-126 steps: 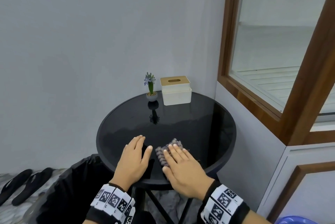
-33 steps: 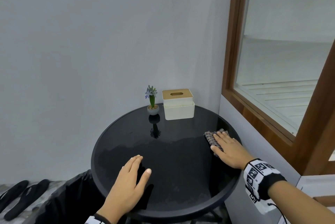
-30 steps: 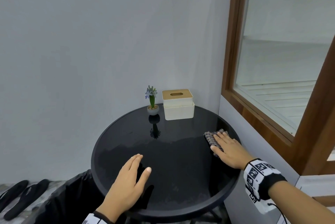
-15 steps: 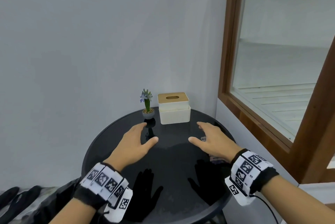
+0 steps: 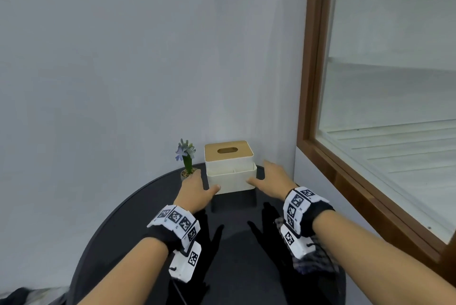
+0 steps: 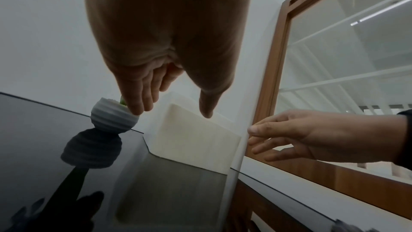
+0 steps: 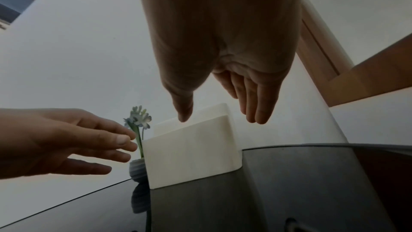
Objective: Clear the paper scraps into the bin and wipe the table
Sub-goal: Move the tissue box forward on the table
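Observation:
The round black glass table (image 5: pixel 138 218) shows no paper scraps. A grey knobbly cloth (image 5: pixel 313 262) lies on its right side, partly hidden under my right forearm, and no hand holds it. Both hands hover at the back of the table on either side of a white tissue box (image 5: pixel 229 171) with a wooden lid. My left hand (image 5: pixel 196 187) is at the box's left front corner, fingers straight, thumb close to the box. My right hand (image 5: pixel 271 177) is at its right side, also open. In the wrist views the left hand (image 6: pixel 156 84) and right hand (image 7: pixel 223 84) are empty; whether they touch the box is unclear.
A small potted flower (image 5: pixel 187 159) stands just left of the box, behind my left fingers. The wall is right behind both. A wood-framed window (image 5: pixel 308 82) runs along the right. A dark bin bag edge (image 5: pixel 22 295) shows at the lower left.
My right hand let go of the cloth at the table's right edge. Both hands lifted off the table and moved forward to either side of the tissue box.

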